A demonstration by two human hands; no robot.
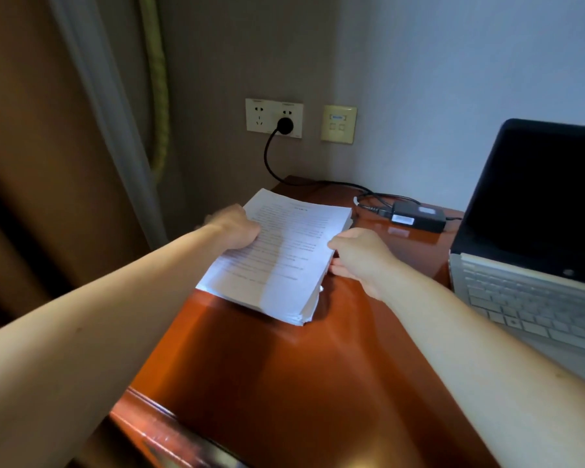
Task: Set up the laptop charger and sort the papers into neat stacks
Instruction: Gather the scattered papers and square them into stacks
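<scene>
Hands: left hand [237, 228], right hand [360, 256] gripping paper stack [277, 255], long axis toward wall

Both hands [238, 228] [358, 256] fwd, fingers curled.

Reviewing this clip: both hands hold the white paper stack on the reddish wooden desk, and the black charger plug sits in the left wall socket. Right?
Not quite. The head view shows the black charger plug in the right socket of the cream wall outlet; the left socket is empty. The rest stands.
</scene>
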